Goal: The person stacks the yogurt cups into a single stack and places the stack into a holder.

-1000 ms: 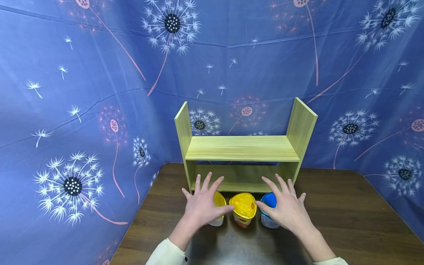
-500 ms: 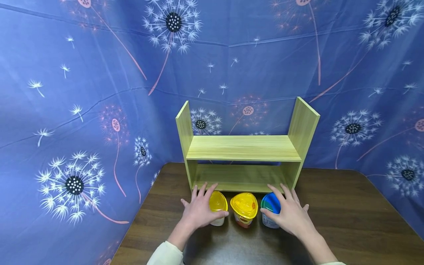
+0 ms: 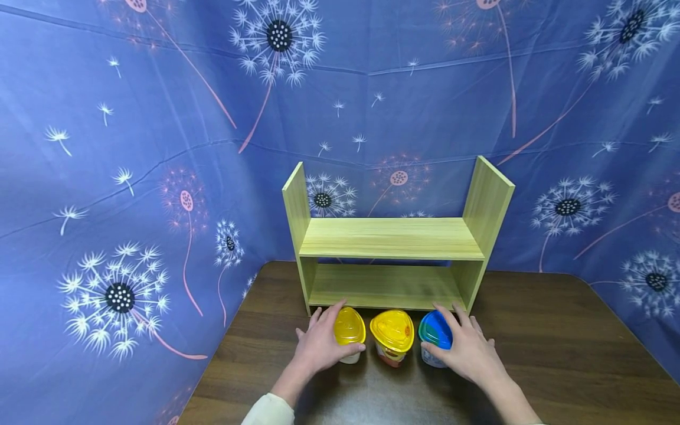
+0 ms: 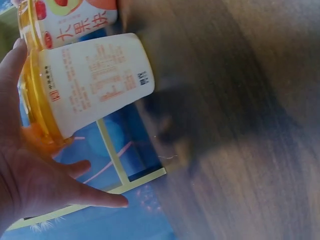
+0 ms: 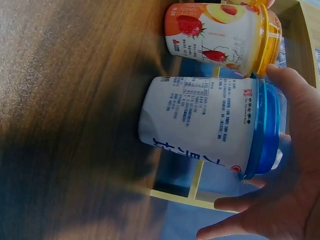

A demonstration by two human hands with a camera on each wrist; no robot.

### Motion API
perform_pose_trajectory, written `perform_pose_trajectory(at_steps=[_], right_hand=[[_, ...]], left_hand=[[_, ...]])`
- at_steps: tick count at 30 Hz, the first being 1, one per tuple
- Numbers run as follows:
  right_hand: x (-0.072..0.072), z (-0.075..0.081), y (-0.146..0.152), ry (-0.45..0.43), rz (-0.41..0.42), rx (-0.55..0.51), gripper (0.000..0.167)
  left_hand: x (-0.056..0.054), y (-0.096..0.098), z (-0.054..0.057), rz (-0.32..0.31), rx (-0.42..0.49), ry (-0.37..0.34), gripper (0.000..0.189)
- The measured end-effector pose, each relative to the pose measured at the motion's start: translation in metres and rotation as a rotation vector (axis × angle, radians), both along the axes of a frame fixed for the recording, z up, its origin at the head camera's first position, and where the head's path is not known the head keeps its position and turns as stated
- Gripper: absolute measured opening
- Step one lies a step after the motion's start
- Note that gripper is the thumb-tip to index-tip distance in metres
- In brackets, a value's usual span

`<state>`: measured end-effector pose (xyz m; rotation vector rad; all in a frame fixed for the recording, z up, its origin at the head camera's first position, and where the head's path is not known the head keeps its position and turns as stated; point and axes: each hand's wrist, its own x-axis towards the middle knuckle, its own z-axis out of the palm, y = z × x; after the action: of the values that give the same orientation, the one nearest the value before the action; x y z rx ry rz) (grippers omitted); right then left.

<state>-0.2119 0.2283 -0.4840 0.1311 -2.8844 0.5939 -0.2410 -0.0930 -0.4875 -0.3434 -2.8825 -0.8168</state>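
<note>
Three lidded cups with printed labels stand upright in a row on the table. My left hand [image 3: 320, 346] straddles the yellow lid [image 3: 349, 326] of the left cup [image 4: 102, 82], thumb at its near corner and index fingertip at its far edge. My right hand [image 3: 470, 349] is likewise spread around the blue lid [image 3: 435, 329] of the right cup [image 5: 200, 122]. The other fingers of both hands fan out past the lids. Between the hands, the middle cup [image 3: 392, 332], yellow-lidded with fruit on its label, is untouched.
Right behind the cups stands a light wooden two-tier shelf [image 3: 390, 237] with raised side panels. The dark brown table [image 3: 552, 330] extends to either side. Blue dandelion-print cloth [image 3: 202, 106] hangs behind and at the left.
Both hands have come down and back from above the cups, and their thumbs and index fingertips are now right at the outer lids. The cups have stayed in place.
</note>
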Motion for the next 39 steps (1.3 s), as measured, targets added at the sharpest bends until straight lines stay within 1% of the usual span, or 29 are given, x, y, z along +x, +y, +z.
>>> perform_pose_trajectory(at_steps=[4,8,10,15,19,25,29,34,39], right_hand=[[0.000,-0.002,0.000,-0.016,0.003,0.001,0.094],[0.000,-0.005,0.000,-0.016,0.008,-0.002,0.091],[-0.001,-0.005,0.000,-0.012,0.012,-0.004,0.090],[-0.001,-0.007,-0.001,-0.007,0.030,-0.041,0.092],[-0.003,-0.008,-0.001,-0.034,0.027,-0.081,0.093],[-0.004,-0.003,-0.002,-0.099,0.023,-0.131,0.095],[-0.003,-0.002,-0.003,-0.123,0.021,-0.145,0.094],[-0.005,-0.003,-0.002,-0.103,0.030,-0.152,0.095],[-0.005,-0.004,0.000,-0.083,0.032,-0.157,0.094]], left_hand=[[0.000,0.000,-0.003,0.010,0.029,-0.009,0.099],[-0.001,-0.001,-0.006,0.000,0.069,-0.012,0.096],[-0.001,-0.001,-0.007,-0.018,0.120,-0.007,0.095],[-0.002,-0.002,-0.012,-0.072,0.297,-0.029,0.093],[-0.003,-0.001,-0.017,-0.067,0.372,-0.050,0.093],[-0.005,-0.001,-0.023,-0.026,0.446,-0.082,0.092],[-0.005,0.000,-0.028,-0.016,0.507,-0.083,0.091],[-0.005,0.000,-0.030,-0.014,0.537,-0.061,0.089],[-0.007,0.001,-0.031,-0.018,0.550,-0.060,0.088]])
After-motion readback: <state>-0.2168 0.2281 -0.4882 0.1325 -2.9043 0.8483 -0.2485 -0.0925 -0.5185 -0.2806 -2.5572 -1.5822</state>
